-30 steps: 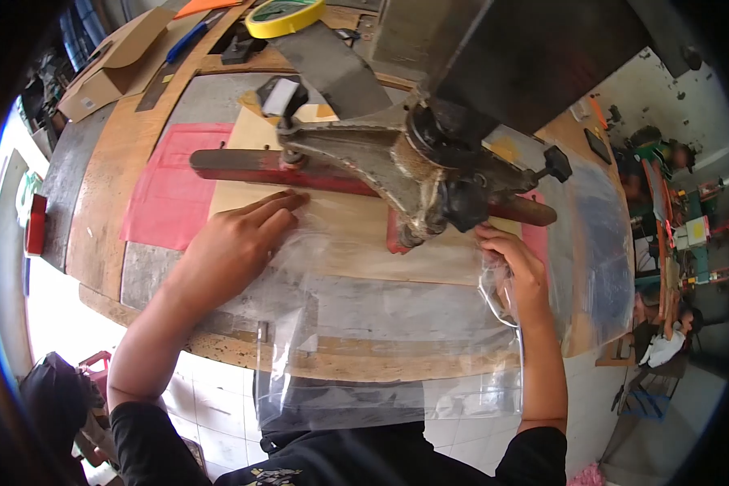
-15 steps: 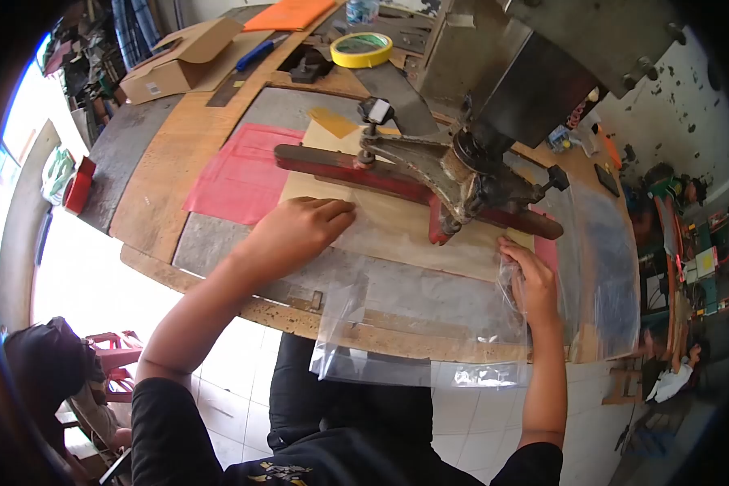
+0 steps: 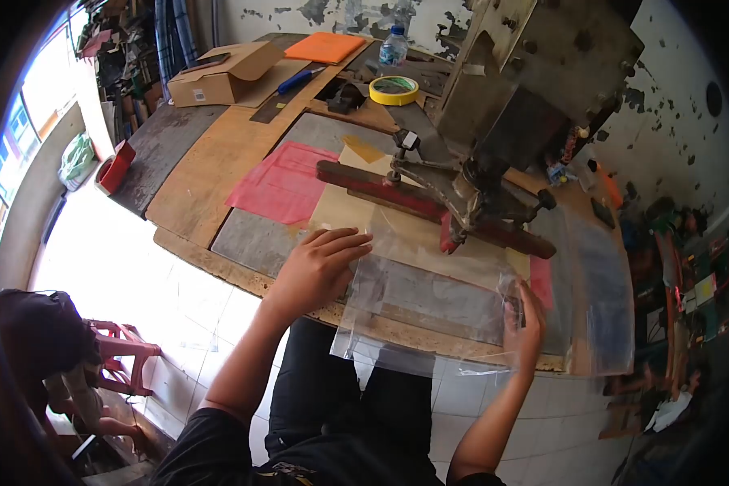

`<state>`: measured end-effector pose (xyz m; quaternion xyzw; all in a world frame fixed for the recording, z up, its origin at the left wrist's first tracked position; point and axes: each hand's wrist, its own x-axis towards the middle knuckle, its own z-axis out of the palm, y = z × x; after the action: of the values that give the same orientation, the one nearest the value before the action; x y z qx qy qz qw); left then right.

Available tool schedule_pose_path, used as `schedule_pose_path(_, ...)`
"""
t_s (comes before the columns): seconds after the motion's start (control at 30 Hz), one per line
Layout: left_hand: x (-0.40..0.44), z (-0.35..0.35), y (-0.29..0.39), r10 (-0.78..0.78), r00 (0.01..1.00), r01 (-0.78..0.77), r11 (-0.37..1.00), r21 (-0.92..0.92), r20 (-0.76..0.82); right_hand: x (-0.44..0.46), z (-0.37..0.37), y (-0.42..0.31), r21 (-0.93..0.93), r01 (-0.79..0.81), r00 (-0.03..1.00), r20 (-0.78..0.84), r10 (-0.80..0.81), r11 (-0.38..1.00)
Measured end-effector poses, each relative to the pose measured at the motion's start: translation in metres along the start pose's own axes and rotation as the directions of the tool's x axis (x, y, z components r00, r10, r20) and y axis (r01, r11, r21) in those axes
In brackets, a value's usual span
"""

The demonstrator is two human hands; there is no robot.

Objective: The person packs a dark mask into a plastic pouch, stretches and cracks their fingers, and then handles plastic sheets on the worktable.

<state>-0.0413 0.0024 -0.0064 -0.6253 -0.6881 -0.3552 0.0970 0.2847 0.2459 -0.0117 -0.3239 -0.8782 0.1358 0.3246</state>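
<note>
A clear plastic sheet [image 3: 441, 296] stretches between my hands over the front of the workbench, its lower end hanging past the edge. My left hand [image 3: 324, 266] has its fingers closed at the sheet's upper left. At the right edge, my right hand [image 3: 525, 328] pinches the crumpled plastic between thumb and fingers. Just beyond my hands, a metal press with a red-sided bar [image 3: 381, 186] stands over a cream-coloured sheet [image 3: 344, 212]. Pink sheet material [image 3: 283, 182] lies to the left of the cream sheet, and part of it shows at the right end.
Yellow tape [image 3: 394, 91], a water bottle [image 3: 393, 49], a cardboard box [image 3: 219, 77] and an orange packet [image 3: 326, 47] are at the back. More clear plastic [image 3: 607, 300] lies on the right side. Another person [image 3: 49, 332] is at lower left, near a red stool [image 3: 125, 352].
Both hands have drawn back from the press bar towards my body, bringing the clear plastic sheet with them. My view has tilted up and shifted. The press appears unchanged.
</note>
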Motion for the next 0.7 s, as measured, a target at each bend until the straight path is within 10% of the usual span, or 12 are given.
schedule_pose_path(0.7, 0.000, -0.002, -0.001, 0.001, 0.999, -0.002, 1.000, -0.013, -0.034, -0.009, -0.003, -0.001, -0.038, 0.182, 0.957, -0.222, -0.186, 0.983)
